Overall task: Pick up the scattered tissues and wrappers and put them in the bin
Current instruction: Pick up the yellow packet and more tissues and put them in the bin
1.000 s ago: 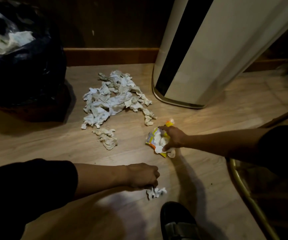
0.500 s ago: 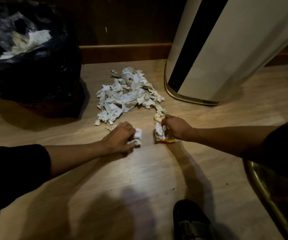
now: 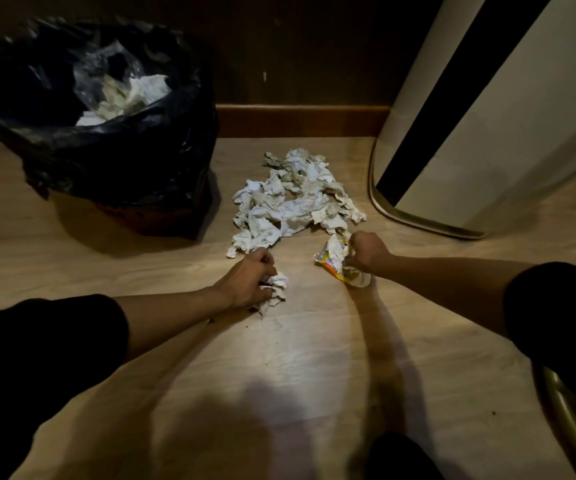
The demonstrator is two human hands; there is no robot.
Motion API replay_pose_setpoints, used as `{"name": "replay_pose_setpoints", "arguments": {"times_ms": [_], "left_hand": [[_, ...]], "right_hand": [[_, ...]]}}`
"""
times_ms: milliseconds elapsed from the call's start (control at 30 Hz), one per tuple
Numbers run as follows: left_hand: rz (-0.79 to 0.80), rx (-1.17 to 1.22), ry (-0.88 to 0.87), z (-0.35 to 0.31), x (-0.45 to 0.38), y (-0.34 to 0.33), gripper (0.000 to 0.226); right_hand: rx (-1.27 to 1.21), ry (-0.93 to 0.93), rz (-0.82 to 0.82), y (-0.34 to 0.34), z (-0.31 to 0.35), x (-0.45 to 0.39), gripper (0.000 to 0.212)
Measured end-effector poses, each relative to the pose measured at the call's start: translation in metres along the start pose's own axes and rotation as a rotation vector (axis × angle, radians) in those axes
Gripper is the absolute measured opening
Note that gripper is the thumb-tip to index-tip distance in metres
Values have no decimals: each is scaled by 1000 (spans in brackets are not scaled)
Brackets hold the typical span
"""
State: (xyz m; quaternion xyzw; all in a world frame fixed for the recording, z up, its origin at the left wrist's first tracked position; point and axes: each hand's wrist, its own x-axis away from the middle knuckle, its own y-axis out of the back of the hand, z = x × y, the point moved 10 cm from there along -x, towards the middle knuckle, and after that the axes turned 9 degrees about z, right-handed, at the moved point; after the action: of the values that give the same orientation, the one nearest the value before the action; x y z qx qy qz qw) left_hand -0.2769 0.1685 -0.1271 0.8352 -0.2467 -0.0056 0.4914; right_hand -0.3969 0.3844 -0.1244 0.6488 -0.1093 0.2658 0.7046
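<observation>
A pile of crumpled white tissues lies on the wooden floor between the bin and a white appliance. My left hand is closed on a wad of white tissue just below the pile's near left corner. My right hand grips a yellow-orange wrapper with tissue bunched in it, at the pile's near right corner. The bin, lined with a black bag, stands at the far left and holds white paper and clear plastic.
A tall white appliance with a black stripe stands at the right against the dark wall. A wooden skirting board runs behind the pile. A brass-coloured curved rail and my dark shoe sit near the bottom edge.
My left hand picked a tissue off the near floor and moved up to the pile's edge. My right hand carried the wrapper closer to the pile. The view shifted toward the bin.
</observation>
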Motion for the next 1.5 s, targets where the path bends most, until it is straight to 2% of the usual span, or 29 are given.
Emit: {"name": "replay_pose_setpoints", "arguments": {"times_ms": [67, 167, 233, 333, 400, 433, 500, 600, 767, 900, 1033, 1133, 1267, 1400, 1500], "left_hand": [[12, 24, 12, 7, -1, 4, 21], [-7, 12, 49, 18, 1, 21, 30], [-126, 17, 90, 28, 5, 41, 45], [-316, 92, 199, 45, 13, 67, 85], [-268, 113, 245, 55, 6, 62, 100], [-212, 116, 263, 59, 1, 55, 98], [-131, 95, 288, 61, -3, 44, 79], [-131, 41, 272, 50, 0, 41, 57], [-111, -10, 294, 44, 13, 53, 43], [98, -84, 328, 36, 22, 63, 37], [197, -160, 325, 10, 33, 89, 32], [90, -243, 263, -27, 42, 138, 27], [-110, -291, 135, -84, 56, 214, 24], [-397, -297, 87, -110, 94, 306, 20], [-611, -289, 174, -84, 137, 366, 16]], "right_hand": [[7, -5, -38, -2, 0, -3, 43], [8, 0, -22, -1, 0, -5, 44], [22, 28, -4, 2, 3, -9, 46], [73, 110, -41, 13, 18, -12, 48], [138, 197, -54, 16, 33, -14, 50], [161, 234, -44, 15, 39, -14, 51], [187, 277, -19, 15, 49, -15, 49], [221, 306, 8, 17, 61, -14, 46], [296, 303, 52, 14, 78, -5, 46], [411, 285, 260, 22, 96, 6, 47], [498, 307, 288, 72, 115, 20, 45], [556, 305, 243, 127, 132, 38, 33], [547, 290, 147, 197, 142, 58, 35], [317, 290, 38, 238, 146, 66, 35], [152, 337, -5, 252, 158, 62, 41]]}}
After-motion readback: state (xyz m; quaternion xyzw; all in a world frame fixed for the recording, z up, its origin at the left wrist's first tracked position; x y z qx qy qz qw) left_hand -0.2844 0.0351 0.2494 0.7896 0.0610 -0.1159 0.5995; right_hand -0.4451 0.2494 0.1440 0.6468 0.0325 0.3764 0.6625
